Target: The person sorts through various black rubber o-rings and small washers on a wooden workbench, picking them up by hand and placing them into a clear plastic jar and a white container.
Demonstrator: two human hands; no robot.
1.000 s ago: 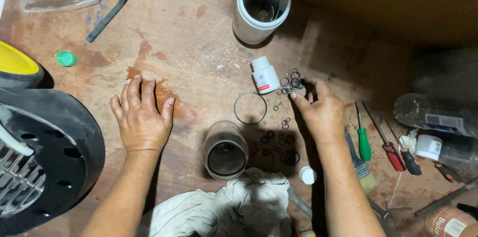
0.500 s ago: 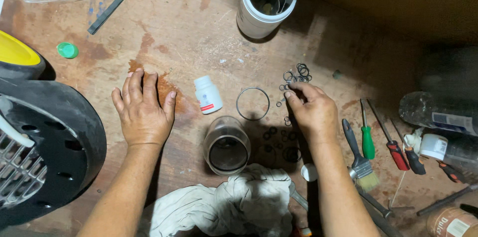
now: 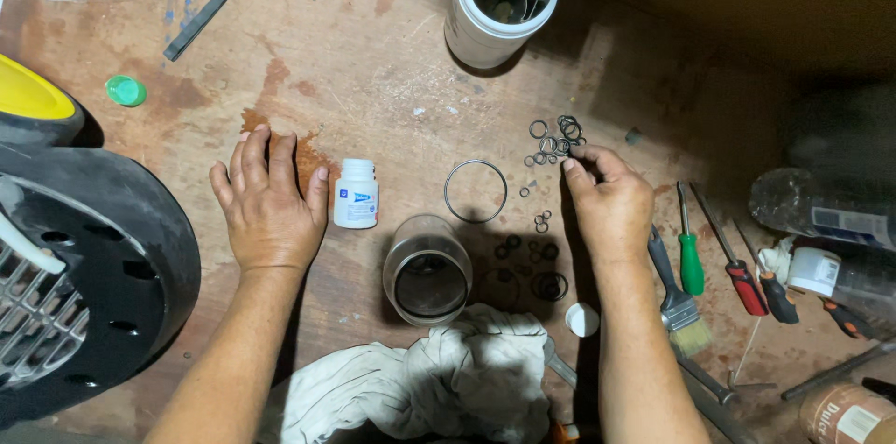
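The right hand (image 3: 611, 206) rests on the wooden workbench (image 3: 392, 61), fingers curled together, fingertips (image 3: 581, 156) pinched at the near edge of a cluster of small black O-rings (image 3: 555, 140); whether a ring is gripped cannot be told. More O-rings (image 3: 527, 253) lie scattered near the wrist. The left hand (image 3: 271, 206) lies flat, palm down, fingers extended and slightly spread, holding nothing. Just right of its thumb stands a small white bottle (image 3: 356, 193), uncapped. Between the hands lie a large thin ring (image 3: 476, 191) and, nearer, a glass cylinder (image 3: 427, 271) on its side. A white cap (image 3: 581, 319) lies beside the right forearm.
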